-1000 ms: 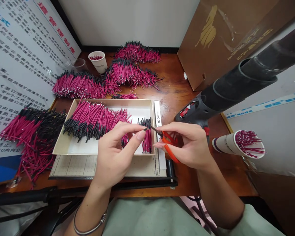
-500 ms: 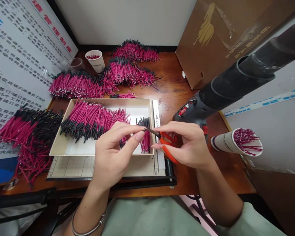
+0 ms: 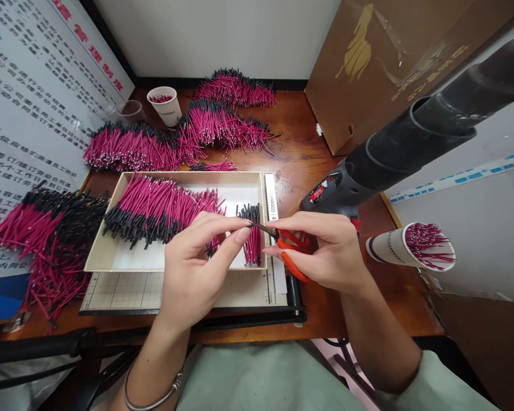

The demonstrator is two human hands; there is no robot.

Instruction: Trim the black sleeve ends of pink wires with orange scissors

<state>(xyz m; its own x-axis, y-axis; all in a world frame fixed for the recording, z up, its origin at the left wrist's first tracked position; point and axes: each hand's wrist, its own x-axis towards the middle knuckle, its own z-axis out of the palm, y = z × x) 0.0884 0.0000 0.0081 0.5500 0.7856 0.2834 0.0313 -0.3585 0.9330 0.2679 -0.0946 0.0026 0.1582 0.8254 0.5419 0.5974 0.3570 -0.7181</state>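
Above the right part of a shallow cream box point(image 3: 89, 258), my left hand point(image 3: 199, 260) is closed in a pinch, thumb against forefinger. What it pinches is nearly hidden; only a small dark tip shows at the fingertips. My right hand point(image 3: 325, 251) is closed on scissors with orange handles point(image 3: 294, 265). Their dark blades point(image 3: 265, 229) point left and reach my left fingertips. Inside the box lie a large bundle of pink wires with black ends point(image 3: 163, 205) and a smaller bundle point(image 3: 252, 245), its black ends toward the back.
The box rests on a gridded paper cutter point(image 3: 124, 294). Wire piles point(image 3: 128, 148) lie behind it and more wires point(image 3: 47, 234) at left. Paper cups with wires stand at the back point(image 3: 166, 108) and right point(image 3: 394, 248). A black tubular device point(image 3: 377, 157) and brown carton point(image 3: 346, 74) are at right.
Both hands and the scissors keep nearly the same pose. The whole view has shifted very slightly.
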